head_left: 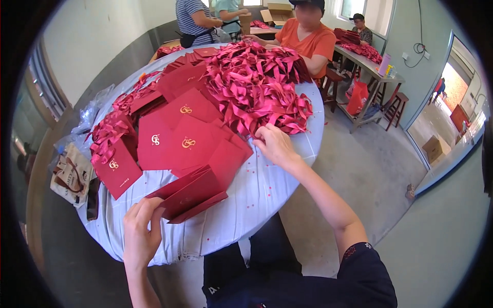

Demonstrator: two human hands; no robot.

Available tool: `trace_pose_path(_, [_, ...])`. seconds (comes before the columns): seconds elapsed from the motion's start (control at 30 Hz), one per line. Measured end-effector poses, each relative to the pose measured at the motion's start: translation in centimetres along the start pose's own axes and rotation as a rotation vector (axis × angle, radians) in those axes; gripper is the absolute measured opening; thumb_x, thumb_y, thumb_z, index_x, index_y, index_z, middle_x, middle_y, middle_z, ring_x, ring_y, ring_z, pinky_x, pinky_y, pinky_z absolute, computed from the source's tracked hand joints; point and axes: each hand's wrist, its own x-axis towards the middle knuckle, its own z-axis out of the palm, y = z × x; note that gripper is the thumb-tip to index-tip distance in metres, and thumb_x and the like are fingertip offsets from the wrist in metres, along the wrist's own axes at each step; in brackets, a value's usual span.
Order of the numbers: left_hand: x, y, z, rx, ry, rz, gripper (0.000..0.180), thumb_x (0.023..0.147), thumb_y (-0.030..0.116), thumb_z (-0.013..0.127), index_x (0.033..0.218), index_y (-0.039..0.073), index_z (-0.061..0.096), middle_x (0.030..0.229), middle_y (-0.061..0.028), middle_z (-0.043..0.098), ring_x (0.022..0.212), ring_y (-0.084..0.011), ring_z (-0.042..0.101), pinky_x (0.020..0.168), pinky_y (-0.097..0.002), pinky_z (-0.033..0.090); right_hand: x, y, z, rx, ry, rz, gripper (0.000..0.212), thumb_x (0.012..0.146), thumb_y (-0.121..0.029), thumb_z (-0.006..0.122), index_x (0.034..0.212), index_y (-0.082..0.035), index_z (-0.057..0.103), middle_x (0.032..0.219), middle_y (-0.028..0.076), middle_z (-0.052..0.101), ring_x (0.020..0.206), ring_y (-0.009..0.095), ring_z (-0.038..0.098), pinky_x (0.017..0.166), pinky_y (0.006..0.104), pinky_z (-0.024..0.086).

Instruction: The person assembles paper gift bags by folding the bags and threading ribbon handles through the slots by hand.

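Observation:
My left hand [142, 226] grips the left end of a dark red paper bag [191, 192], its thumb and fingers closed on the edge. The bag stands partly unfolded on its side near the table's front edge. At the near edge of a big heap of crimson ribbons [251, 87], my right hand [277, 146] pinches a ribbon; its fingertips partly hide it. Flat red paper bags [203, 110] with gold emblems lie overlapping between and beyond my hands. Another red bag with ribbons on it [118, 172] lies to the left.
A pale cloth covers the round table [241, 213], dotted with small red bits. Clear plastic and a printed tote bag [72, 177] lie at the left edge, beside a dark phone [93, 199]. Across sits a person in orange [308, 38]. Stools and a side table [370, 69] stand right.

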Motion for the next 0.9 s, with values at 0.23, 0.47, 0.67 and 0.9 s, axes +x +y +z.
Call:
trace_pose_path(0.23, [-0.7,-0.7,0.0,-0.004,0.013,0.018,0.015,0.078,-0.007,0.061,0.091,0.0,0.058,0.077,-0.015,0.06,0.068,-0.0325,0.057,0.062,-0.0387,0.044,-1.2,-1.1,-0.1,0.003,-0.052,-0.085,0.009,0.079,-0.011,0.064,0.081,-0.003,0.06,0.08,0.013,0.059,0.08,0.033,0.059,0.071,0.043,0.047])
trace_pose_path(0.47, [-0.3,-0.7,-0.2,-0.02,0.005,-0.016,0.014,0.079,-0.007,0.06,0.091,-0.001,0.057,0.077,-0.0152,0.059,0.067,-0.033,0.057,0.06,-0.038,0.044,-0.3,-7.5,-2.2,0.31,-0.011,-0.221,0.014,0.086,-0.01,0.063,0.097,-0.003,0.057,0.073,0.014,0.06,0.068,0.031,0.061,0.062,0.0395,0.048])
trace_pose_path(0.67, [-0.2,-0.9,-0.1,-0.031,0.027,-0.047,0.012,0.081,-0.006,0.058,0.092,-0.001,0.056,0.078,-0.0163,0.059,0.069,-0.0342,0.058,0.06,-0.0391,0.044,-0.8,-13.3,-5.1,0.547,-0.2,-0.157,0.032,0.087,-0.001,0.059,0.116,-0.004,0.045,0.062,0.007,0.049,0.056,0.019,0.053,0.055,0.0325,0.043])
trace_pose_path(0.9, [-0.7,-1.6,-0.5,-0.038,0.039,-0.104,0.012,0.083,-0.006,0.058,0.094,-0.003,0.057,0.08,-0.0169,0.059,0.067,-0.031,0.058,0.061,-0.0345,0.044,-1.3,-16.0,-6.5,1.019,-0.347,0.021,0.023,0.093,-0.002,0.052,0.115,-0.006,0.044,0.068,0.001,0.055,0.056,0.006,0.05,0.052,0.0228,0.042])
